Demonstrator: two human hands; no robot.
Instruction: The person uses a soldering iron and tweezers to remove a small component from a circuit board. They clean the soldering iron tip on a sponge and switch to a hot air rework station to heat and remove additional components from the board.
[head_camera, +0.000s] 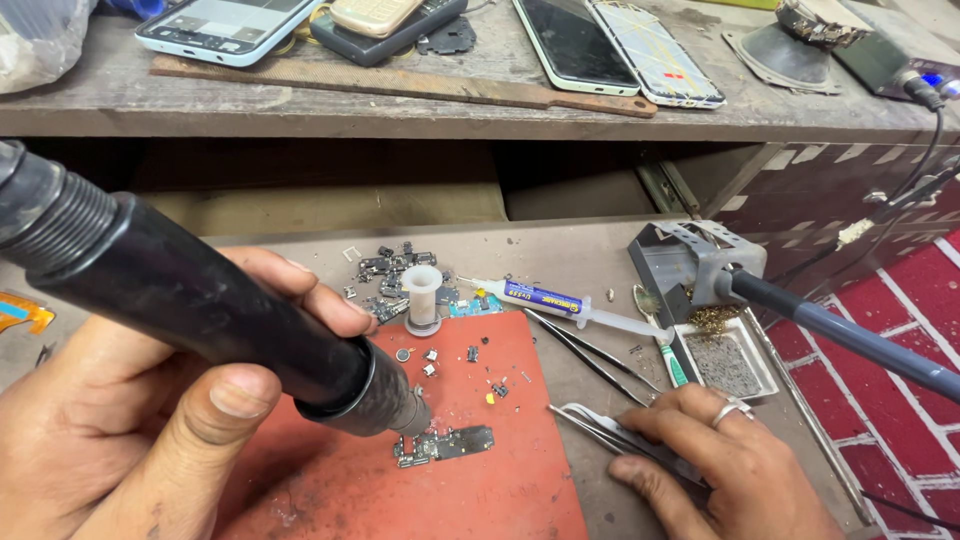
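Two hands busy: left hand (150, 420) wraps thumb and fingers tight round a ribbed matte-black hot-air wand (200, 300), its metal nozzle just over a small dark circuit board (445, 443) lying on the worn red mat (500, 480). Right hand (730, 460) presses fingers down on slim steel tweezers (610, 432), beside a plastic flux syringe (560, 303).

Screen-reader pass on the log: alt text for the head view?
Left hand aims a black hot-air wand at a small circuit board on a red mat; right hand rests on tweezers beside it. A soldering iron sits in its stand.
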